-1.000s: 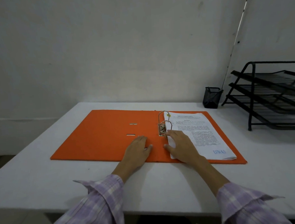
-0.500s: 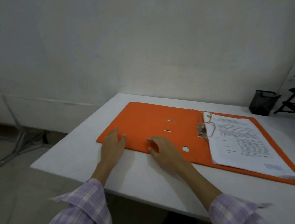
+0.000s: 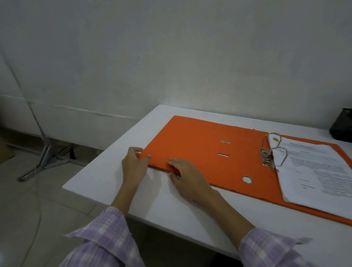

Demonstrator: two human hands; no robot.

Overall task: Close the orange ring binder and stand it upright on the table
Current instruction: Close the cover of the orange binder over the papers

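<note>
Setting: white desk (image 3: 104, 176) against a plain pale wall (image 3: 167, 43), tiled floor (image 3: 22, 200) to the left.

Left hand (image 3: 133, 165): at the near left corner of the binder's open cover, thumb on top of the cover, fingers curled at its edge; grasping that corner.

Right hand (image 3: 188, 179): just beside the left hand, at the cover's near edge, fingertips pressed on the orange surface, thumb against the edge; whether it grips or only rests, cannot tell.

Sleeves (image 3: 99, 249): lilac checked fabric on both forearms.

Orange binder (image 3: 191, 144): lying open and flat on the desk, left cover spread out, two slots and one round hole visible in it.

Ring mechanism (image 3: 272, 153): metal arches upright at the spine, right of the hands.

Stack of paper (image 3: 318, 171): printed sheets threaded on the rings, lying on the binder's right half.

Black mesh cup (image 3: 346, 128): on the desk's far right, well apart from the binder.

Metal stand (image 3: 45, 157): legs on the floor, left of the desk, by the wall.
</note>
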